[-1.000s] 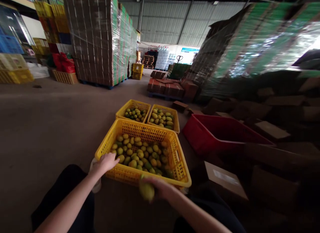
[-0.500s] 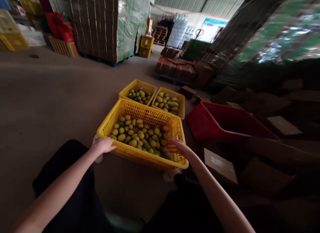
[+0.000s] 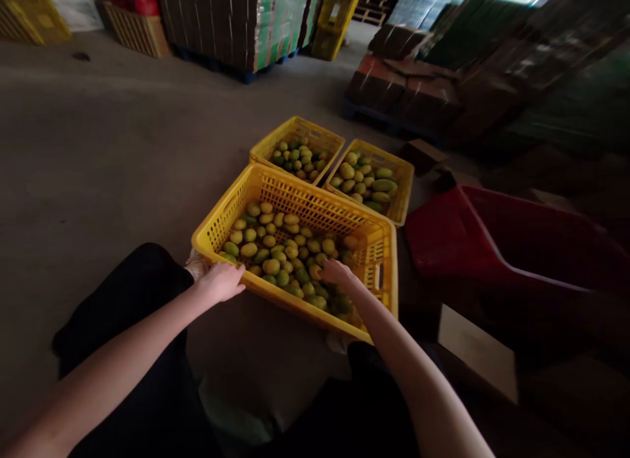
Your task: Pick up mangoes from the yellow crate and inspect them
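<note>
A large yellow plastic crate (image 3: 295, 305) with slotted walls sits in front of me, holding many green and yellow mangoes (image 3: 270, 266). My left hand (image 3: 222, 282) is closed over its near rim at the left corner. Inside the crate, toward the right, my right hand (image 3: 337, 272) reaches down among the mangoes, close to a yellow-orange one. The fingers of that hand are mostly hidden, so its grip is unclear.
Two smaller yellow crates of mangoes, one at back left (image 3: 260, 142) and one at back right (image 3: 409, 182), stand beyond the large one. To the right are a red tub (image 3: 438, 238) and a cardboard piece (image 3: 477, 350). Wrapped box stacks (image 3: 211, 28) stand behind.
My view has tilted downward and turned left. The right hand has moved from beside the crate's right wall inward and down to the mangoes. My left hand stays on the near rim.
</note>
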The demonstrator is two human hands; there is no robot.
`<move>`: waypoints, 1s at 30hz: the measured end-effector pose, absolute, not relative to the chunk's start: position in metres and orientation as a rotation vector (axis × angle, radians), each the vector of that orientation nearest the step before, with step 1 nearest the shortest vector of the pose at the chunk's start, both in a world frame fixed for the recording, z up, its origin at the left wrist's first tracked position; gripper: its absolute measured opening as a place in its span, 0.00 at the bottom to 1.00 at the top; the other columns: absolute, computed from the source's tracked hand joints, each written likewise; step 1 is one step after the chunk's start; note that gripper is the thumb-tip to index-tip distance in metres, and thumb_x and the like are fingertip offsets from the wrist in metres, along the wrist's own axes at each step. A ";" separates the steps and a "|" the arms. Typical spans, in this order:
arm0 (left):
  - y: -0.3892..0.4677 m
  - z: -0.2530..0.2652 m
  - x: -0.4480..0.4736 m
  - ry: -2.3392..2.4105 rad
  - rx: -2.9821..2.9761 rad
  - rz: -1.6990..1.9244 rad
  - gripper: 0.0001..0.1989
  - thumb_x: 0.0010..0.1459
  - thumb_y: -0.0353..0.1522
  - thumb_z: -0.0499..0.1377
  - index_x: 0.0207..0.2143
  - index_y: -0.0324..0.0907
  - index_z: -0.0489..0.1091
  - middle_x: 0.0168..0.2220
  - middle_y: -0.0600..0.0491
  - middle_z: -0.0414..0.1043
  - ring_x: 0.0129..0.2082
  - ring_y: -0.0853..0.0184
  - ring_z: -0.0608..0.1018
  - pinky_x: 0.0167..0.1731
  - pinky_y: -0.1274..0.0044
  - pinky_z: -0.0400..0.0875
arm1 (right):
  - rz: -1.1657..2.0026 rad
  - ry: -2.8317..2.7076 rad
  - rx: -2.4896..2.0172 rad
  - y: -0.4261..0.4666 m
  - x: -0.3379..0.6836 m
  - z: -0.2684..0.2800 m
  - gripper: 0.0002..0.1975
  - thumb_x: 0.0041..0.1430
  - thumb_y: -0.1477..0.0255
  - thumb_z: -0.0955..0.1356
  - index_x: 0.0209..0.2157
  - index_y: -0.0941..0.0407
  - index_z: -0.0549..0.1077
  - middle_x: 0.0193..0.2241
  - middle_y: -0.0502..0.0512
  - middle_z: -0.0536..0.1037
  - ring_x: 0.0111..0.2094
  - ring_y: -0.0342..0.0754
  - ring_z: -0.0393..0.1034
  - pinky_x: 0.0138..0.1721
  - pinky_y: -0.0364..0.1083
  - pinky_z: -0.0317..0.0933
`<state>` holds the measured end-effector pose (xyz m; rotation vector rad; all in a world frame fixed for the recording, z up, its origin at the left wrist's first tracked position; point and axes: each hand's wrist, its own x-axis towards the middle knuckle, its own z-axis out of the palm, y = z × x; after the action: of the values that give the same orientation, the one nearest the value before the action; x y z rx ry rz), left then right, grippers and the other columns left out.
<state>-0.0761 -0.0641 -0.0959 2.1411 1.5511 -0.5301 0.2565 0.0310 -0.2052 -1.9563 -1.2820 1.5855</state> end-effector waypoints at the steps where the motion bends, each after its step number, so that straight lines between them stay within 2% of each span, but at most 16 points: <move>1: -0.066 -0.099 -0.076 1.555 2.139 -0.518 0.26 0.63 0.37 0.53 0.59 0.32 0.65 0.49 0.33 0.75 0.50 0.46 0.77 0.50 0.62 0.68 | 1.545 -1.276 -1.978 0.042 0.253 -0.215 0.06 0.55 0.77 0.72 0.34 0.58 0.72 0.45 0.58 0.75 0.56 0.55 0.66 0.52 0.53 0.65; 3: -0.072 -0.107 -0.079 1.566 2.134 -0.492 0.28 0.63 0.37 0.53 0.63 0.33 0.61 0.50 0.34 0.75 0.51 0.46 0.76 0.51 0.62 0.66 | 1.447 -1.297 -2.040 0.065 0.249 -0.235 0.12 0.50 0.84 0.72 0.27 0.56 0.67 0.42 0.59 0.74 0.61 0.58 0.59 0.56 0.54 0.61; 6: -0.080 -0.118 -0.086 1.584 2.102 -0.467 0.31 0.63 0.40 0.53 0.66 0.38 0.57 0.50 0.36 0.74 0.51 0.47 0.75 0.53 0.61 0.63 | 1.378 -1.310 -2.052 0.094 0.246 -0.265 0.13 0.52 0.85 0.69 0.28 0.54 0.64 0.43 0.59 0.74 0.64 0.56 0.54 0.59 0.57 0.58; 11: -0.085 -0.122 -0.090 1.603 1.981 -0.450 0.33 0.63 0.47 0.51 0.68 0.48 0.54 0.51 0.41 0.74 0.52 0.50 0.74 0.55 0.62 0.61 | 1.245 -1.385 -2.073 0.121 0.248 -0.312 0.08 0.60 0.79 0.65 0.38 0.52 0.67 0.46 0.61 0.74 0.60 0.54 0.61 0.58 0.64 0.59; 16: -0.077 -0.112 -0.079 1.586 1.936 -0.646 0.32 0.63 0.44 0.50 0.68 0.47 0.54 0.49 0.40 0.75 0.51 0.49 0.73 0.53 0.62 0.63 | 1.266 -1.266 -2.021 0.127 0.252 -0.333 0.08 0.62 0.76 0.64 0.43 0.52 0.68 0.51 0.62 0.72 0.59 0.54 0.64 0.60 0.67 0.54; 19: -0.075 -0.106 -0.074 1.576 1.949 -0.694 0.32 0.63 0.41 0.51 0.68 0.45 0.55 0.50 0.39 0.74 0.52 0.48 0.73 0.54 0.61 0.62 | 1.303 -1.258 -2.001 0.125 0.251 -0.325 0.06 0.60 0.75 0.67 0.40 0.52 0.68 0.48 0.62 0.74 0.61 0.55 0.62 0.60 0.65 0.56; 23: -0.077 -0.099 -0.069 1.538 2.019 -0.571 0.30 0.63 0.40 0.51 0.66 0.42 0.59 0.53 0.37 0.73 0.53 0.47 0.72 0.55 0.60 0.60 | 1.291 -1.371 -2.047 0.109 0.240 -0.291 0.10 0.53 0.77 0.72 0.35 0.52 0.70 0.45 0.61 0.76 0.63 0.59 0.60 0.59 0.64 0.58; 27: -0.077 -0.088 -0.065 1.430 2.109 -0.487 0.27 0.64 0.39 0.52 0.63 0.43 0.63 0.52 0.39 0.74 0.52 0.49 0.74 0.52 0.63 0.64 | 1.283 -1.625 -2.197 0.071 0.225 -0.246 0.14 0.42 0.81 0.76 0.29 0.52 0.71 0.39 0.61 0.79 0.60 0.67 0.63 0.56 0.63 0.61; 30: -0.078 -0.083 -0.066 1.411 2.185 -0.514 0.26 0.64 0.38 0.52 0.62 0.38 0.64 0.51 0.37 0.74 0.51 0.48 0.75 0.50 0.63 0.65 | 1.262 -1.604 -2.176 0.042 0.224 -0.208 0.16 0.37 0.79 0.78 0.28 0.53 0.73 0.35 0.60 0.79 0.56 0.69 0.66 0.55 0.62 0.62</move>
<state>-0.0661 -0.0779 -0.0831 2.1853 1.4110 -0.5139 0.2239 0.0420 -0.2081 -2.1757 -1.6035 1.2616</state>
